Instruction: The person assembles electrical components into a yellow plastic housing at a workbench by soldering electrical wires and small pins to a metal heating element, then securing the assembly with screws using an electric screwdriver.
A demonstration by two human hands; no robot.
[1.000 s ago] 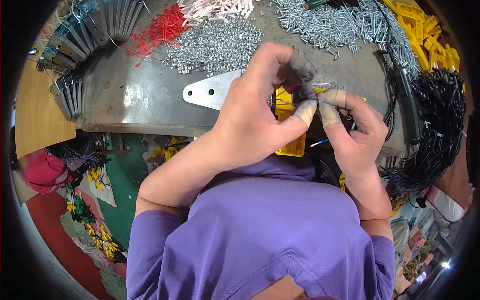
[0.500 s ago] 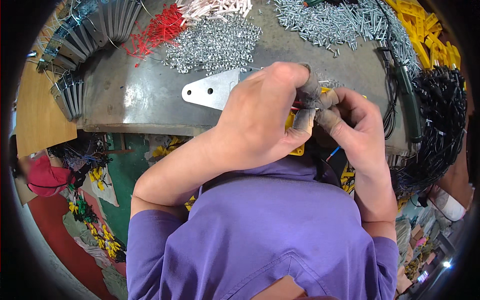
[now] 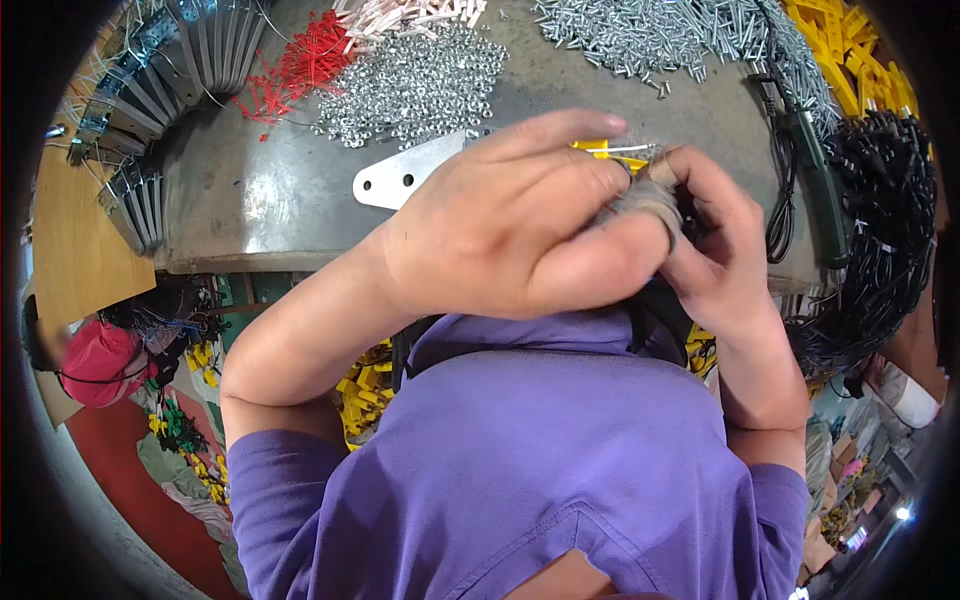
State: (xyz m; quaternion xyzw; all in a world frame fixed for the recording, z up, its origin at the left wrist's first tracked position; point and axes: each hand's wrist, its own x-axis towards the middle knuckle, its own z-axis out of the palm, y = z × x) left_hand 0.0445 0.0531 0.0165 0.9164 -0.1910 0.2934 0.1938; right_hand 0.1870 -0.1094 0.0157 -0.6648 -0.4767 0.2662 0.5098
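Note:
Above the near edge of the table my two hands meet. My left hand [image 3: 520, 230] has turned its back up; its thumb and fingers curl together at the tips while the index finger stretches out to the right. My right hand [image 3: 720, 225] pinches with thumb and index finger, against the left fingertips. The fingertips carry worn grey and tan wrappings. What is gripped between them is hidden. Just behind them lies a yellow plastic part [image 3: 590, 147], with a thin white strip [image 3: 625, 149] beside it. Left of my left hand rests a flat, tapered metal plate [image 3: 387, 181] with holes.
Toward the back are piles of metal nuts [image 3: 415, 90], red sleeves [image 3: 310, 60], white sleeves [image 3: 405, 20] and screws [image 3: 640, 40]. At right lie a dark green tool [image 3: 818, 190], black cables [image 3: 880, 230] and yellow parts [image 3: 850, 60]. Metal brackets [image 3: 135, 110] stand at left.
My left hand has rolled over, its back now upward and its index finger extended. The red wire at its fingertips and the blue wire below my right hand are now out of sight.

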